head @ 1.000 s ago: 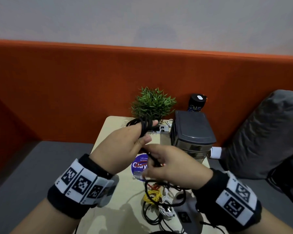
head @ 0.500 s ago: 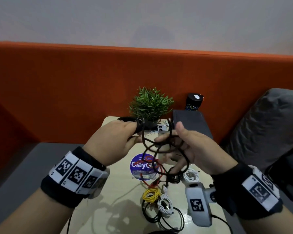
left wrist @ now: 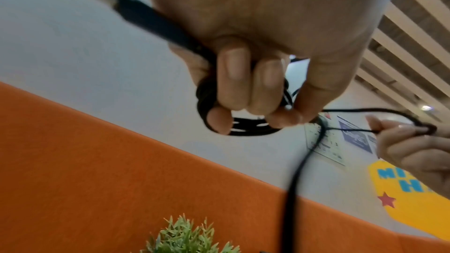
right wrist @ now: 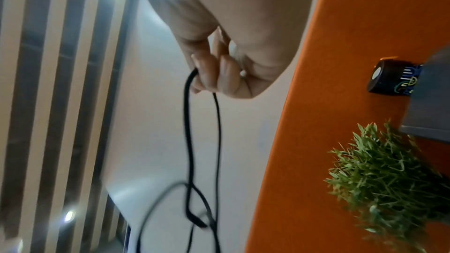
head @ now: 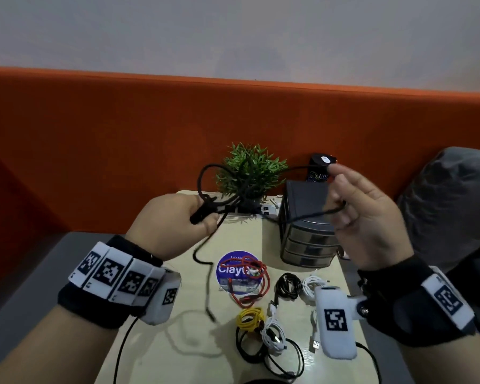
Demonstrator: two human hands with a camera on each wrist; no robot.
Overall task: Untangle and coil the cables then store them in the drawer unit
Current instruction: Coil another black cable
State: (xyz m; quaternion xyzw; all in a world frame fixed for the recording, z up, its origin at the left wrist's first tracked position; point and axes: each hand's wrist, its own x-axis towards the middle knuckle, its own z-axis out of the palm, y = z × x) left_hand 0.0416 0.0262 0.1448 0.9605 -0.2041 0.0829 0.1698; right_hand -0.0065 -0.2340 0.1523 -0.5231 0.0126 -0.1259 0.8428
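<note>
With the left hand [head: 175, 217] clenched on the black cable's [head: 305, 216] coil above the surface [head: 155, 345], the right hand [head: 369, 217], pinching a loop, should keep each wrap taut and even.

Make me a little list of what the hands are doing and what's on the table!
left hand: grips coils of the black cable
right hand: pinches a loop of the same cable, stretched out to the right
drawer unit: drawers shut
table: red cable, yellow cable, white cables, black ones
behind: green plant
</note>
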